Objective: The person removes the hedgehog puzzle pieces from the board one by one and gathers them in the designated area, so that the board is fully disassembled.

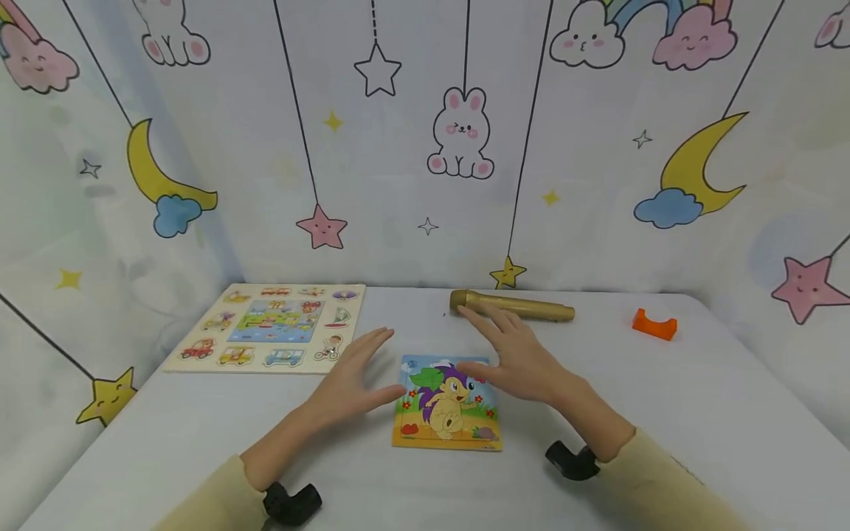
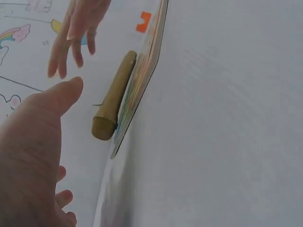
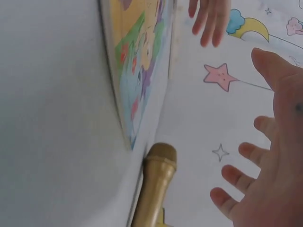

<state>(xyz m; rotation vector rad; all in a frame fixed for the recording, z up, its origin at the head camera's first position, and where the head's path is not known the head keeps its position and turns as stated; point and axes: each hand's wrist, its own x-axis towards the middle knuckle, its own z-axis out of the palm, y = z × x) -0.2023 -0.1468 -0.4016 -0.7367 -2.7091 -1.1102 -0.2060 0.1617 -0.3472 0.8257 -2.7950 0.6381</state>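
Observation:
A small square jigsaw puzzle (image 1: 446, 413) with a purple-spined hedgehog picture lies flat on the white table. On its left side hovers my left hand (image 1: 352, 387), fingers extended and thumb pointing toward the board. My right hand (image 1: 521, 358) hovers over the puzzle's upper right, fingers spread, covering part of that corner from the head view. Neither hand holds anything. In the left wrist view the puzzle (image 2: 141, 78) appears edge-on beyond the left thumb. The right wrist view shows the puzzle (image 3: 137, 56) apart from the right hand (image 3: 270, 156).
A gold microphone (image 1: 531, 306) lies behind the puzzle, near the table's back edge. An orange notched block (image 1: 654, 324) sits at the back right. At the back left is a larger picture board (image 1: 212, 321) with vehicle shapes. A patterned curtain (image 1: 398, 162) hangs behind the table.

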